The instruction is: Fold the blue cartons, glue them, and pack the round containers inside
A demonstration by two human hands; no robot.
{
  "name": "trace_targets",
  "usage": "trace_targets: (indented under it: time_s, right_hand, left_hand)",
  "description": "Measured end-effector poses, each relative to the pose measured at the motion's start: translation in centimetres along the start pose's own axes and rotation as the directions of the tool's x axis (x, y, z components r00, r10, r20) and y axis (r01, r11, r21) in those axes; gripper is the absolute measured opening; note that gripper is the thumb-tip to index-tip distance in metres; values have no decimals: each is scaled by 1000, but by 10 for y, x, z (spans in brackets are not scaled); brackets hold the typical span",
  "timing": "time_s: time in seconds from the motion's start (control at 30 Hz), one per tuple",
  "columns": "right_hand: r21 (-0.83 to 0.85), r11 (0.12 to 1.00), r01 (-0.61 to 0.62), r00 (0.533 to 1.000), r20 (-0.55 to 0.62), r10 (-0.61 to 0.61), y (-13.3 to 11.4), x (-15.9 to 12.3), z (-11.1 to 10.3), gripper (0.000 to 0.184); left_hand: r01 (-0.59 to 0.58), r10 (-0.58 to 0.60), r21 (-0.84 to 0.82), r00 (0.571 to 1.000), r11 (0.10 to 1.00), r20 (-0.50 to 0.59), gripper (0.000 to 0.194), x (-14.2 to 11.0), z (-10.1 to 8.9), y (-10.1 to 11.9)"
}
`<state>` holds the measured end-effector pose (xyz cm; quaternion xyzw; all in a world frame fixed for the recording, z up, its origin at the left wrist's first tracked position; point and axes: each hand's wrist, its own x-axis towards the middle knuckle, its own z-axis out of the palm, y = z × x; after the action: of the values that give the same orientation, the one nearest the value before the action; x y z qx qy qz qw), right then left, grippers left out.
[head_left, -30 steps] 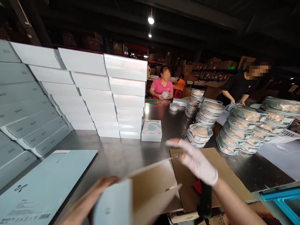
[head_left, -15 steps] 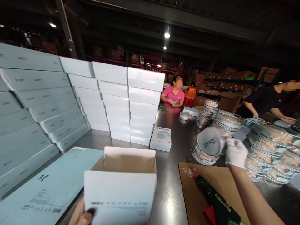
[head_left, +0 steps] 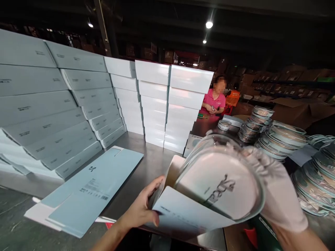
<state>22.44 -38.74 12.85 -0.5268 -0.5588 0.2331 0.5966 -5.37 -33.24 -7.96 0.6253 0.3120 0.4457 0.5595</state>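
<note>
My bare left hand (head_left: 146, 205) grips the left end of a pale blue carton (head_left: 180, 212), whose top is open and tilted. In my right hand (head_left: 274, 184), which wears a white glove, is a round clear pouch (head_left: 222, 184) with a pale disc inside and dark lettering. The pouch's lower left part sits in the carton's mouth, and the rest stands out above it. My right fingertips are partly hidden behind the pouch. Below my right hand, a dark green glue gun (head_left: 264, 230) with a red trigger shows in part on brown cardboard (head_left: 232, 238).
Stacks of closed pale boxes (head_left: 154, 101) wall the table's far left side. Flat unfolded cartons (head_left: 96, 188) lie at left, overhanging the metal table (head_left: 136, 141). Piles of round pouches (head_left: 282, 137) stand at right. A person in a pink shirt (head_left: 216, 99) is across the table.
My right hand has brought the round pouch from the right pile to the carton and partly into it. The carton has tilted, and the view has swung left.
</note>
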Motion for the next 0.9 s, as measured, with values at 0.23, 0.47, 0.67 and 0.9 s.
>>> trace_targets:
  time_s: [0.23,0.47,0.67,0.9]
  right_hand:
    - [143,983,111,994,-32,-108,74,-76,14,23]
    - [60,996,67,982,175,-76,106,-123,52,66]
    - [52,998,-48,998,-38,49,104,-136,93,53]
    - [-299,954,-19,999,-51,4,117,-126,11,69]
  left_hand:
    - [-61,57,-52,995,997,-76,118,-19,6,-16]
    - [-352,371,151,919,924,-132,70,-40,15,-3]
    - [-246,298,193,897,950,-325,39,-44,36,16]
    - [72,19,347,967,935,-253,43,-42,16,27]
